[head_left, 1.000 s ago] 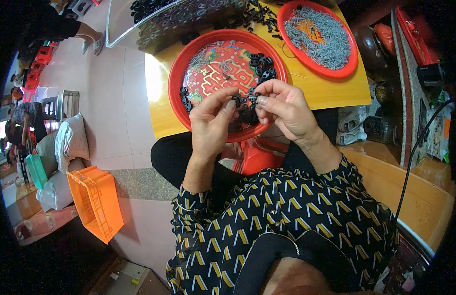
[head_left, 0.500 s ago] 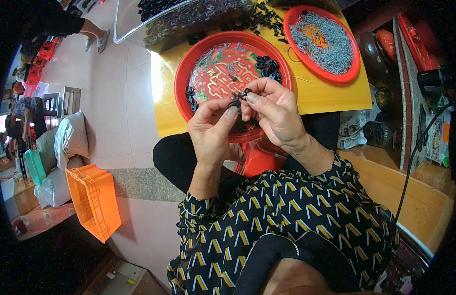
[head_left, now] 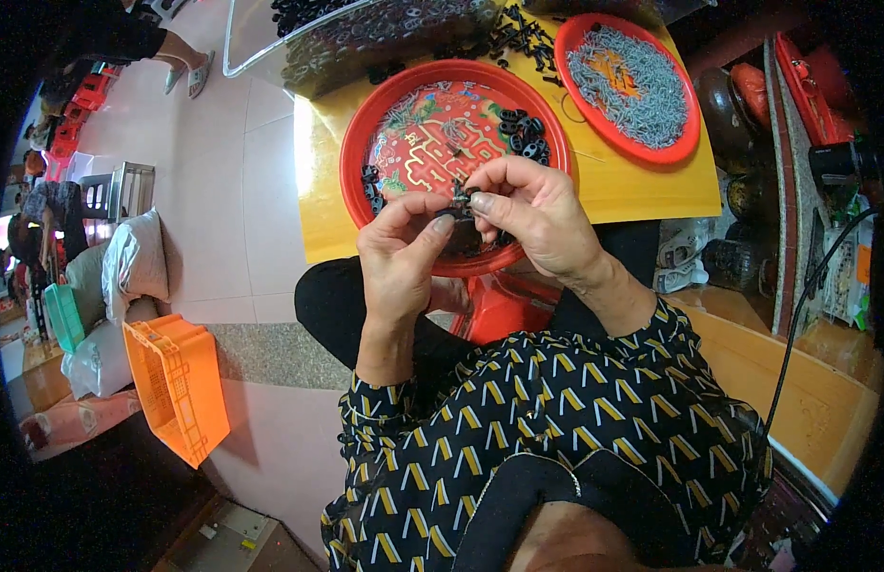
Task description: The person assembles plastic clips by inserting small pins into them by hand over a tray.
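Observation:
Over the near part of a round red tray (head_left: pixel 351 153), both my hands meet at the fingertips. My left hand (head_left: pixel 402 250) pinches a small black plastic piece (head_left: pixel 451 214) between thumb and forefinger. Against it, my right hand (head_left: pixel 537 217) is closed, thumb to forefinger, on a small dark part with a silvery bit; its exact kind is too small to make out. Inside the tray, black oval two-holed plastic pieces (head_left: pixel 529 143) lie at the right, more black pieces (head_left: pixel 370 181) at the left, and loose silver screws (head_left: pixel 404 112) toward the far side.
On the yellow tabletop (head_left: pixel 642 195), a red plate (head_left: pixel 694 114) of silver screws stands at the far right. A clear bin (head_left: pixel 261 67) of black parts is behind the tray, with black pieces (head_left: pixel 523 43) scattered beside it. An orange crate (head_left: pixel 189 381) sits on the floor at left.
My two hands have come slightly closer together, and the right fingertips have lowered a little onto the piece in my left. Both hands keep their pinch.

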A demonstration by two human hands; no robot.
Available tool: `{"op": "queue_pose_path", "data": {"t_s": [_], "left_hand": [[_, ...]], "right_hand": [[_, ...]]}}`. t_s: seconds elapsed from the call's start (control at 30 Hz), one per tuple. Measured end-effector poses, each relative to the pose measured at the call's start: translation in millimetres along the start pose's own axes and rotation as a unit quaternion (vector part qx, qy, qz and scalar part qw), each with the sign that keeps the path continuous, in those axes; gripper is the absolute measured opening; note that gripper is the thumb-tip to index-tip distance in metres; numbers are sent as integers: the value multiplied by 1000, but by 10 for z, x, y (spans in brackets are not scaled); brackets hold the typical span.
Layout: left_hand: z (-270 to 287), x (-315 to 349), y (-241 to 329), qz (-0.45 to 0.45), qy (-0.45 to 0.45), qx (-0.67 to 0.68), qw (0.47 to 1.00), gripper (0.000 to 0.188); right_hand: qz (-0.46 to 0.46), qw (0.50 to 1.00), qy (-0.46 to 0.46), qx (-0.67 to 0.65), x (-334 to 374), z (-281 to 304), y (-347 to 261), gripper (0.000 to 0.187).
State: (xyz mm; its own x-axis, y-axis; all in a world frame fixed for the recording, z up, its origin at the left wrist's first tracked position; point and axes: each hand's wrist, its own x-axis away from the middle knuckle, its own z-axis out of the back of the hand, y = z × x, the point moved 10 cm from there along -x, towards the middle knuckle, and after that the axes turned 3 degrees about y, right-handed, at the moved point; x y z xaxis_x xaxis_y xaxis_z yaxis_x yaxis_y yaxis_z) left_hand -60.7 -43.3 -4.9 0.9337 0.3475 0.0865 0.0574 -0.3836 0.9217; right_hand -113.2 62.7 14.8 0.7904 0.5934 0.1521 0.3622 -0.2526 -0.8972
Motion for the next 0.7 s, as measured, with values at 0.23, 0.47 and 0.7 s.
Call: {"op": "queue_pose_path", "data": {"t_s": [0.23, 0.47, 0.7], "left_hand": [[-98, -1, 53, 18, -44, 32, 998, 16], [8, -18, 13, 19, 0, 88, 996, 19], [-39, -13, -32, 30, -21, 139, 990, 22]], "right_hand": [[13, 997, -11, 70, 1, 6, -99, 12], [-12, 991, 22, 129, -21, 55, -85, 10], [-15, 987, 20, 158, -29, 11, -88, 9]]}}
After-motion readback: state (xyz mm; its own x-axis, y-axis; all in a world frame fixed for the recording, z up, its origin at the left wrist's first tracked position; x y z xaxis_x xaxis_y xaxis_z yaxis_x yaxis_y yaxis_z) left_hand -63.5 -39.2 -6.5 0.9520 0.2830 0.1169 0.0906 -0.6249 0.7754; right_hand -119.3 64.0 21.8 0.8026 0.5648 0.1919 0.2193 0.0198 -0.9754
